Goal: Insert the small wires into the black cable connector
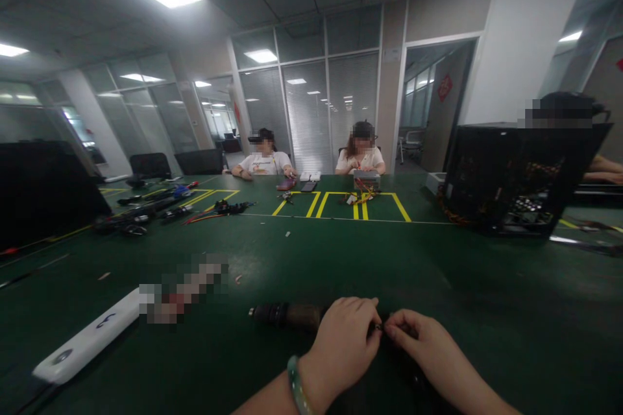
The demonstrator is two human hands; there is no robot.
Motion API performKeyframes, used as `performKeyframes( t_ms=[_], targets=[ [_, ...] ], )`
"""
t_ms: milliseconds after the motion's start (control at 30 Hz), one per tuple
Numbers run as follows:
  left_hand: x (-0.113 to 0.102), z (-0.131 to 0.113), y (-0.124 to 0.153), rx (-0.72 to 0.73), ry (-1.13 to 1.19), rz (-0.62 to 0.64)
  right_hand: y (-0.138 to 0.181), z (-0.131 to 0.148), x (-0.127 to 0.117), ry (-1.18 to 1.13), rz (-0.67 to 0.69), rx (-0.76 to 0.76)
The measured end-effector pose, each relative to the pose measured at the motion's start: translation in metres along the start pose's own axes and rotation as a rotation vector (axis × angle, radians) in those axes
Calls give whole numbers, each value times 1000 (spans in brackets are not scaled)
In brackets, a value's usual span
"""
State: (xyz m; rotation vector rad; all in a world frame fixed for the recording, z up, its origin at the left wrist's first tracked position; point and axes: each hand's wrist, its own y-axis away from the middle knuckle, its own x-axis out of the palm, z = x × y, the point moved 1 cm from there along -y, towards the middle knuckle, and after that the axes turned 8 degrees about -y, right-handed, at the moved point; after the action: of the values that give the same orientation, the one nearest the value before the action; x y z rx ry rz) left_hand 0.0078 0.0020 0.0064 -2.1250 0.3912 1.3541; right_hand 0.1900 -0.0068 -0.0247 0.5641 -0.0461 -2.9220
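At the near side of the green bench (335, 259), L hand (343, 340), w/ a green bangle (296, 384) on its wrist, & R hand (423, 343) meet, tips almost touching. L thumb & finger look pinched on a small dark bit (378, 327); R thumb & finger are pressed tog. at its right side, so both seem to hold it. Bit is too small to name. A long dark tool (296, 316) w/ a shiny tip lies flat, its back end hidden behind L hand. How far along? Prob. mid-way: bit is in the fingers, not yet let go; can't tell what's done or left b/c fingers hide it. Tool just lies there, so prob. not in use now. Off to the left is a white pwr strip (92, 337), far end blurred out. Further back: a messy pile of cables (146, 211) on the left, yellow tape lines (400, 207) in the mid., a big black PC case (516, 175) on the right. At the far side sit 2 ppl, one co-worker (265, 163) w/ hands near some small stuff, the other (363, 159) at a gray box (366, 178) w/ wires.
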Motion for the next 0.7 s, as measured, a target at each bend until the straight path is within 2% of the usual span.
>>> performKeyframes(
  t_ms=[333, 700],
  targets=[
    [4, 1, 0, 13, 9, -11, 0, -4, 0, 79, -22, -18],
    [6, 2, -3, 4, 1, -12, 0, -1, 0, 54, -25, -15]
  ],
)
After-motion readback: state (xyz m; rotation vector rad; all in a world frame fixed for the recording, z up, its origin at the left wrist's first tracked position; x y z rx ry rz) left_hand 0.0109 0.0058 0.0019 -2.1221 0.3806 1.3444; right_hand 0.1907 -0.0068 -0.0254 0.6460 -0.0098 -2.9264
